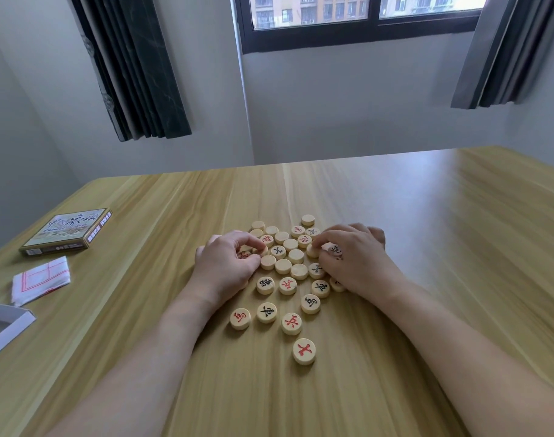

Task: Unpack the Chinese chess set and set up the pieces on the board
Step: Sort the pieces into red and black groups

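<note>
The chess pieces (283, 266) lie loose in a cluster on the middle of the wooden table (427, 247). They are pale round discs; some show red or black characters face up, others show a blank face. The far part of the cluster is packed tight, with pieces touching one another. The near part is spread out, ending at a single red-marked piece (304, 351) nearest the camera.

The left hand (228, 263) rests on the left edge of the cluster. Its fingers are curled narrow, and thumb and fingertips pinch a disc (260, 250) at that edge. The right hand (353, 260) rests on the right edge of the cluster. Its fingers are also curled narrow, with the fingertips closed on a blank-faced disc (313, 250). Both forearms extend from the near edge of the table.

The folded board sheet (40, 279), white with red lines, lies on the left side of the table, well apart from the pieces. The printed box lid (67, 231) lies just beyond it, farther left and far. A white box tray (7, 329) sits at the near left edge, partly cut off.
</note>
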